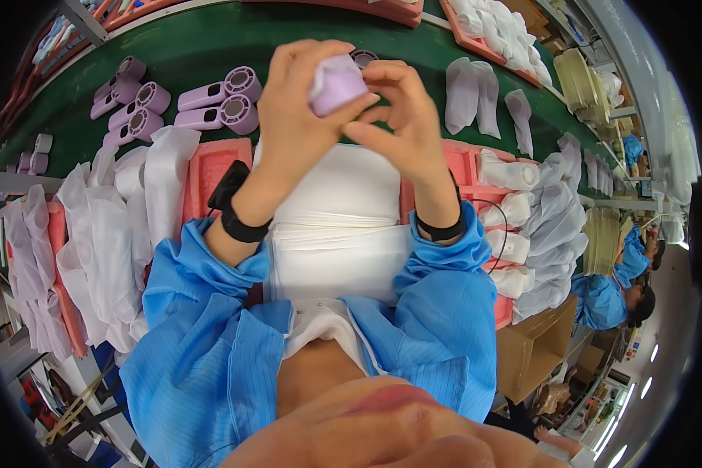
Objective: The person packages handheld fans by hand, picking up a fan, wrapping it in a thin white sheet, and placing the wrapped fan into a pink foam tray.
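Note:
Raised over the bench in front of me is a lilac handheld fan (pixel 338 87), its round part showing with whitish film on one side; the rest of it is hidden. My left hand (pixel 296 101) wraps round it from the left, thumb underneath. Close on the right, my right hand (pixel 404 117) has curved fingers spread apart, the fingertips at the fan's edge. Below both hands lies a stack of white translucent sleeves (pixel 335 253). Another round fan head (pixel 363 58) shows partly behind my fingers.
Several unwrapped lilac fans (pixel 214 101) lie on the green bench (pixel 203 47) to the left. Pink trays (pixel 218 168) flank the stack, with bagged fans (pixel 105 226) on the left and more bagged pieces (pixel 554 226) on the right. A cardboard box (pixel 534 347) stands at right, near a person in blue (pixel 604 300).

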The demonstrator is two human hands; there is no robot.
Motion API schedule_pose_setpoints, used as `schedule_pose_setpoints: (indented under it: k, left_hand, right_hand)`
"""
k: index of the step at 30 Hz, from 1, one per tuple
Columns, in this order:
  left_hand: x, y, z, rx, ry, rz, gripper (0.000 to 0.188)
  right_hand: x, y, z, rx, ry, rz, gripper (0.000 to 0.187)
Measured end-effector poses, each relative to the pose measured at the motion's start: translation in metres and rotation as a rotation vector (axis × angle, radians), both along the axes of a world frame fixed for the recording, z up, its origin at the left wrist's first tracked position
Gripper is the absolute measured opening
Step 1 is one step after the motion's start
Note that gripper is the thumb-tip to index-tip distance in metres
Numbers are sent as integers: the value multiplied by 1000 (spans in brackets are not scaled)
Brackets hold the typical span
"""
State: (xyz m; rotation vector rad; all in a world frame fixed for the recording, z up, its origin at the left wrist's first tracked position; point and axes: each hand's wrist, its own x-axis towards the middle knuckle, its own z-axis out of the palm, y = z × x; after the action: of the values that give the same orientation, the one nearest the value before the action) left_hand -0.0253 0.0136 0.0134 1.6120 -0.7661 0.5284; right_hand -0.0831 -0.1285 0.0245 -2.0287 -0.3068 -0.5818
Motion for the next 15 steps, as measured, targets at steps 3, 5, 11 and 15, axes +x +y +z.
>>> schedule_pose_setpoints:
  k: [3,5,11,15]
  left_hand:
    - [6,18,5,-178,150,-263,48]
    - [5,20,9,-403,468,-670,49]
    - [4,14,3,-343,306,-175,41]
    - [1,12,1,-82,-97,85,32]
  right_hand:
    - [0,-2,4,149,-28,132,52]
    - [6,-1,-9,0,-17,142,47]
    - [14,-8,-15,-252,-65,-170,39]
    - [8,-2,-14,-533,-97,-448,39]
